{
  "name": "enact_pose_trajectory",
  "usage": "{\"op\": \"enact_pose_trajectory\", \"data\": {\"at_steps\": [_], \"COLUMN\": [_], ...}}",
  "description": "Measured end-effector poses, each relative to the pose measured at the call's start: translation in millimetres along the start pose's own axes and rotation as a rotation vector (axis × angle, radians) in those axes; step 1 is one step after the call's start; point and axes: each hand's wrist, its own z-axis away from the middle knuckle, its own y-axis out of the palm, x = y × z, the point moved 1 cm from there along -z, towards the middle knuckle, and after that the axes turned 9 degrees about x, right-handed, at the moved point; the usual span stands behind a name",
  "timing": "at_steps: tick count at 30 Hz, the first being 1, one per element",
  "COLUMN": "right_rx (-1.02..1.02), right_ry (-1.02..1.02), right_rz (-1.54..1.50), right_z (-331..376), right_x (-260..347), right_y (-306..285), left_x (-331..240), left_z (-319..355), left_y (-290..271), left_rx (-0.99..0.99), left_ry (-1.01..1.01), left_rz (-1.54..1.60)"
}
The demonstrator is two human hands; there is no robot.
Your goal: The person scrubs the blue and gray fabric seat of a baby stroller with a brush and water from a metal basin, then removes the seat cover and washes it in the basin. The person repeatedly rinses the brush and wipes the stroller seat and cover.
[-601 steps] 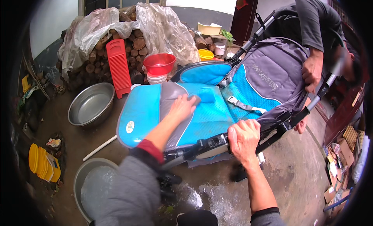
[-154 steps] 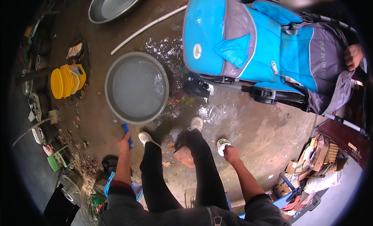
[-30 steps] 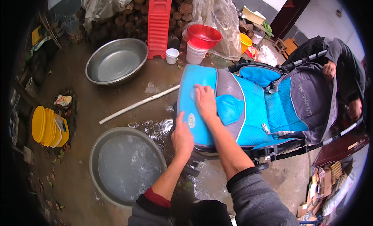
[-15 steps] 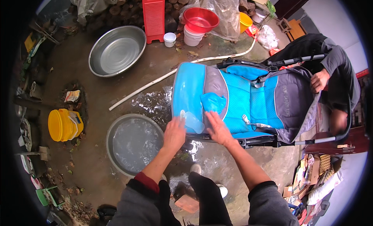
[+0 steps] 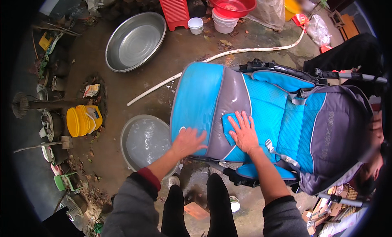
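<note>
A blue and grey fabric stroller seat (image 5: 277, 114) lies stretched out before me, its rounded blue end (image 5: 196, 98) toward the left. My right hand (image 5: 245, 135) lies with spread fingers on a small blue cloth (image 5: 229, 129), which rests on the seat's wet grey band (image 5: 232, 94). Over the near corner of the blue end is my left hand (image 5: 188, 143), fingers apart and slightly blurred, holding nothing visible. Whether it touches the fabric I cannot tell. Beside it stands a round metal basin (image 5: 126, 149) of cloudy water.
Another person's hand (image 5: 375, 129) is at the seat's right end. A large metal basin (image 5: 134, 43), a red basin (image 5: 232, 4) on white buckets, and a pale hose (image 5: 228, 53) lie beyond. Yellow buckets (image 5: 79, 120) stand left; a brick (image 5: 196, 211) lies near my feet.
The stroller seat appears larger and lower in view. My right hand now lies on the flattened blue cloth, which was bunched beside it. A translucent patch near my left hand no longer shows.
</note>
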Motion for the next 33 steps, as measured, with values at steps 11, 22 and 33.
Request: {"op": "enact_pose_trajectory", "data": {"at_steps": [11, 22, 33], "right_rx": [-0.027, -0.045, -0.095], "right_ry": [0.027, 0.044, 0.018], "right_rz": [-0.147, -0.181, -0.215], "right_z": [-2, 0, -1], "right_x": [-6, -11, -12], "right_y": [18, 28, 21], "left_x": [37, 97, 96], "left_z": [-133, -207, -105], "left_y": [-64, 8, 1], "left_rx": [0.018, -0.181, -0.092], "left_ry": [-0.482, -0.131, -0.196], "left_rz": [0.047, 0.161, 0.043]}}
